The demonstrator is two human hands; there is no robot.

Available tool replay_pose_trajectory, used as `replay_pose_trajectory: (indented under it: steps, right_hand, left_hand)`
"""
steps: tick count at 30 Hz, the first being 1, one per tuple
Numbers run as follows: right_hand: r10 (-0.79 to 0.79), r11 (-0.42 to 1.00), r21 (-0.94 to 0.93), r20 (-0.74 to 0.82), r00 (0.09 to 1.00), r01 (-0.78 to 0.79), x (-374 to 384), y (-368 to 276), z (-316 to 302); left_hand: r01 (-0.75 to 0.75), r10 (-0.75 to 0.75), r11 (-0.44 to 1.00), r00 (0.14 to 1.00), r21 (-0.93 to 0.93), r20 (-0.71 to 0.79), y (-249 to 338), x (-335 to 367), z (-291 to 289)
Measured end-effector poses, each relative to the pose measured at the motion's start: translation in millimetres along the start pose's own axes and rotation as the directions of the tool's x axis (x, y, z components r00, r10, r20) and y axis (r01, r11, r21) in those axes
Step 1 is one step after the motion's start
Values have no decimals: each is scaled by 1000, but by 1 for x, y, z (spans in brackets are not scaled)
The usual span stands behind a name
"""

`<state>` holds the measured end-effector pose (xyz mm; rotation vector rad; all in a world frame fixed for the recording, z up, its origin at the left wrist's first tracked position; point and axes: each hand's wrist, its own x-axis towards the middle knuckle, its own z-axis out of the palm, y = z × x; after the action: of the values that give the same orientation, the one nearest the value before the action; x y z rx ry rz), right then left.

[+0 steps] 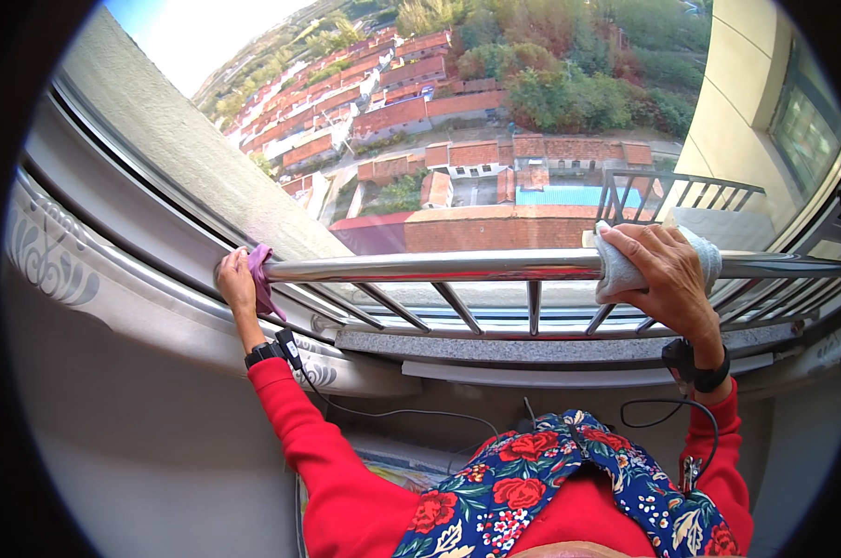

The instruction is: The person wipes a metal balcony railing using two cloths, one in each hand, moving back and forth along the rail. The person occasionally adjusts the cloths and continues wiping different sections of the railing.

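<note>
A shiny metal handrail (439, 268) runs across in front of a window. At its left end, my left hand (238, 286) is closed around a purple cloth (261, 279), beside the window frame. Toward the right, my right hand (664, 279) presses a pale grey-blue cloth (617, 275) wrapped over the top of the rail. Its fingers curl over the far side, and their tips are partly hidden.
Metal bars (535, 307) stand below the rail, above a speckled stone sill (476, 351). Window glass (383, 223) rises beyond, with red-roofed houses far below. Black cables (411, 411) hang from the wristbands. A patterned light wall trim (58, 246) curves along the left.
</note>
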<state>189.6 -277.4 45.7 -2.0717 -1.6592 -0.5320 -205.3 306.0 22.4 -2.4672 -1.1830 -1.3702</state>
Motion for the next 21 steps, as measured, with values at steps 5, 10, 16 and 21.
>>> replay_pose_trajectory:
  steps: [5,10,16,21]
  right_hand:
    - [1,1000,-2,5,1000,-1,0,1,0]
    - [-2,1000,-11,4,1000,2,-1,0,0]
    - [-2,1000,-8,-4,1000,2,0,0,0]
    - [-1,1000,-3,-6,1000,1,-1,0,0]
  left_hand:
    - [40,-13,992,976,-121,216,-17,1,15]
    - [9,-4,1000,978,-24,207,-22,0,19]
    - [-53,64,997,974,-54,219,-19,-3,18]
    - [-36,44,999,974,-40,224,-26,-2,20]
